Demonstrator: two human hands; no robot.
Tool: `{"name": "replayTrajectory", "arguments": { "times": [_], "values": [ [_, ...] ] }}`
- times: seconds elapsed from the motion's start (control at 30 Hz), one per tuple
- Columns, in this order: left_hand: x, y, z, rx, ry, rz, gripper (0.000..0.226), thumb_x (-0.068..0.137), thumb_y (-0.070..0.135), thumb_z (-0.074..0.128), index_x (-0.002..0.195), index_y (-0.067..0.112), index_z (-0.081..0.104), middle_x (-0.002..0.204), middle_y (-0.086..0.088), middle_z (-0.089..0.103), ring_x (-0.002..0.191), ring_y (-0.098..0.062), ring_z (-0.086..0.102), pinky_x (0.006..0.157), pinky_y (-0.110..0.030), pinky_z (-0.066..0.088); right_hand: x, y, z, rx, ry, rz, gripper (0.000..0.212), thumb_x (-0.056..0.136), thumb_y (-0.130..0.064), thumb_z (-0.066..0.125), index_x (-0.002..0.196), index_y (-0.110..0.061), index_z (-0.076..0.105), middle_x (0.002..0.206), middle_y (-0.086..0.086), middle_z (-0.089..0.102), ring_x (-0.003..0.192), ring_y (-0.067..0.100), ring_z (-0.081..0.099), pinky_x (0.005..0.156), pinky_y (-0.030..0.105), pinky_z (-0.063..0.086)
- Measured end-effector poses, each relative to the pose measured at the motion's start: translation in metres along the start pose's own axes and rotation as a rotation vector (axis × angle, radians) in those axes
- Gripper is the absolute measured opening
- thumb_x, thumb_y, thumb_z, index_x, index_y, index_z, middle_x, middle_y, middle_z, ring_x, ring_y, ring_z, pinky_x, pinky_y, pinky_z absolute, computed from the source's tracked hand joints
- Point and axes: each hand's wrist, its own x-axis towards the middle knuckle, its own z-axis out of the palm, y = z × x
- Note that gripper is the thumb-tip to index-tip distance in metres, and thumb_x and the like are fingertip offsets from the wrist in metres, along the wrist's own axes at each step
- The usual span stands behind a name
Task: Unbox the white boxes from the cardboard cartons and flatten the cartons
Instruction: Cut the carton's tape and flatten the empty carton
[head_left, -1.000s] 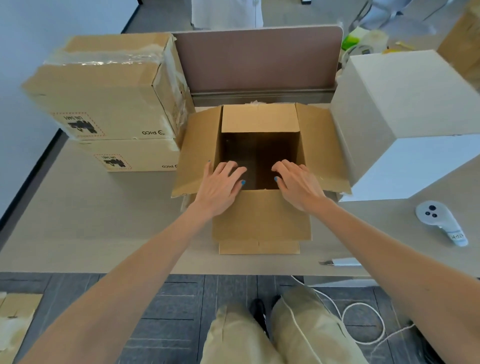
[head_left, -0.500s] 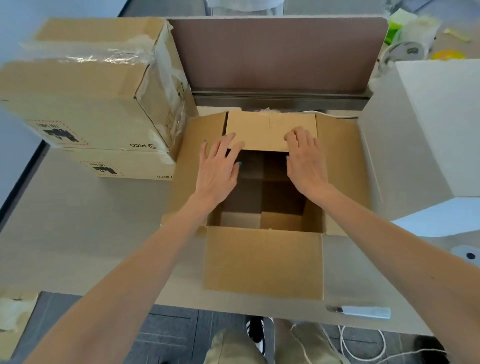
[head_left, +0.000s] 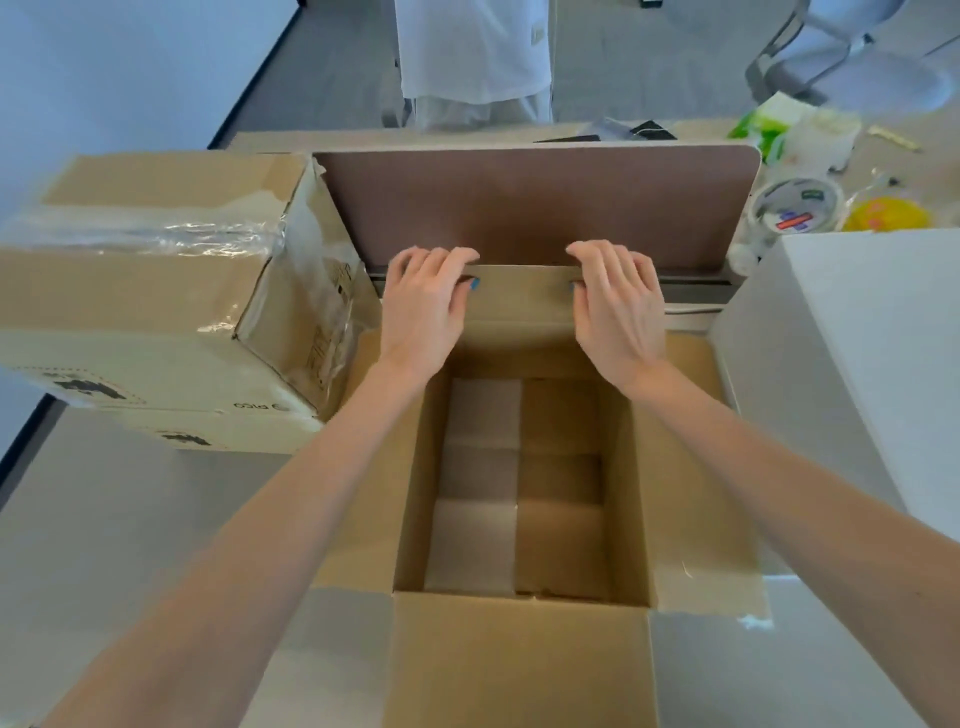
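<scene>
An open, empty cardboard carton (head_left: 524, 654) stands in front of me on the table, all flaps spread and its bottom flaps visible inside. My left hand (head_left: 423, 306) and my right hand (head_left: 615, 306) both grip the far flap (head_left: 522, 296), fingers curled over its far edge and thumbs on the near face. A large white box (head_left: 852, 364) stands to the right, touching the carton's right flap.
Two sealed, taped cartons (head_left: 156, 291) are stacked at the left. A brown desk divider (head_left: 524, 202) rises right behind the far flap. Behind it stands a person in white (head_left: 472, 57). Tape rolls and clutter (head_left: 800, 202) lie at the far right.
Both hands went from the carton's near rim across the opening to the far flap and now curl over its edge. My view has moved closer over the carton.
</scene>
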Motion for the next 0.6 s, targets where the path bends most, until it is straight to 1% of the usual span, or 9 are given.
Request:
{"name": "replayTrajectory", "arguments": {
  "times": [0.1, 0.17, 0.23, 0.3, 0.37, 0.43, 0.5, 0.6],
  "values": [
    [0.024, -0.010, 0.015, -0.019, -0.056, -0.128, 0.051, 0.088, 0.008, 0.068, 0.137, 0.015, 0.054, 0.132, -0.005, 0.060, 0.122, -0.025, 0.053, 0.109, -0.038, 0.036, 0.020, 0.013, 0.012, -0.060, -0.039, 0.098, 0.054, 0.083, 0.004, 0.058, 0.133, -0.010, 0.044, 0.139, 0.011, 0.046, 0.128, 0.026, 0.044, 0.110, 0.035, 0.031],
    [0.028, -0.018, 0.026, 0.027, -0.147, -0.129, 0.065, 0.089, 0.012, 0.069, 0.149, 0.016, 0.042, 0.152, -0.008, 0.043, 0.138, -0.028, 0.040, 0.114, -0.041, 0.032, 0.024, 0.022, 0.022, -0.123, -0.130, 0.104, 0.070, 0.081, 0.009, 0.056, 0.144, -0.013, 0.033, 0.152, 0.010, 0.032, 0.140, 0.026, 0.031, 0.118, 0.037, 0.023],
    [0.022, -0.025, 0.038, 0.089, -0.257, -0.095, 0.071, 0.094, 0.020, 0.065, 0.155, 0.015, 0.030, 0.162, -0.010, 0.025, 0.147, -0.030, 0.025, 0.118, -0.045, 0.026, 0.018, 0.029, 0.031, -0.155, -0.232, 0.097, 0.076, 0.085, 0.005, 0.056, 0.151, -0.014, 0.022, 0.159, 0.008, 0.019, 0.147, 0.024, 0.018, 0.120, 0.040, 0.016],
    [0.007, -0.030, 0.048, 0.118, -0.347, -0.068, 0.070, 0.097, 0.033, 0.060, 0.156, 0.015, 0.027, 0.164, -0.009, 0.018, 0.151, -0.030, 0.017, 0.120, -0.047, 0.021, 0.002, 0.034, 0.039, -0.123, -0.331, 0.108, 0.075, 0.088, -0.006, 0.057, 0.152, -0.013, 0.018, 0.161, 0.006, 0.014, 0.148, 0.022, 0.013, 0.120, 0.040, 0.016],
    [-0.011, -0.033, 0.053, 0.115, -0.405, -0.050, 0.067, 0.098, 0.042, 0.056, 0.155, 0.018, 0.030, 0.164, -0.007, 0.021, 0.151, -0.028, 0.016, 0.120, -0.047, 0.017, -0.017, 0.038, 0.045, -0.061, -0.433, 0.119, 0.069, 0.092, -0.017, 0.054, 0.152, -0.013, 0.020, 0.160, 0.005, 0.019, 0.147, 0.019, 0.016, 0.121, 0.038, 0.015],
    [-0.029, -0.036, 0.055, 0.107, -0.435, -0.045, 0.066, 0.097, 0.045, 0.055, 0.154, 0.023, 0.033, 0.162, -0.004, 0.026, 0.151, -0.024, 0.018, 0.121, -0.046, 0.012, -0.033, 0.041, 0.050, -0.029, -0.507, 0.122, 0.062, 0.096, -0.024, 0.051, 0.151, -0.015, 0.025, 0.158, 0.004, 0.024, 0.146, 0.018, 0.019, 0.120, 0.032, 0.011],
    [-0.040, -0.038, 0.054, 0.118, -0.434, -0.043, 0.065, 0.095, 0.042, 0.060, 0.153, 0.025, 0.035, 0.160, -0.001, 0.031, 0.150, -0.022, 0.019, 0.121, -0.047, 0.010, -0.041, 0.043, 0.053, -0.013, -0.539, 0.121, 0.058, 0.097, -0.027, 0.050, 0.149, -0.015, 0.030, 0.157, 0.003, 0.027, 0.146, 0.019, 0.022, 0.118, 0.029, 0.010],
    [-0.049, -0.035, 0.054, 0.099, -0.413, -0.066, 0.062, 0.091, 0.030, 0.067, 0.148, 0.025, 0.042, 0.155, 0.002, 0.040, 0.150, -0.020, 0.022, 0.119, -0.051, 0.013, -0.044, 0.041, 0.052, 0.015, -0.567, 0.131, 0.056, 0.096, -0.028, 0.051, 0.148, -0.015, 0.034, 0.154, 0.004, 0.032, 0.144, 0.020, 0.026, 0.117, 0.030, 0.013]
  ]
}}
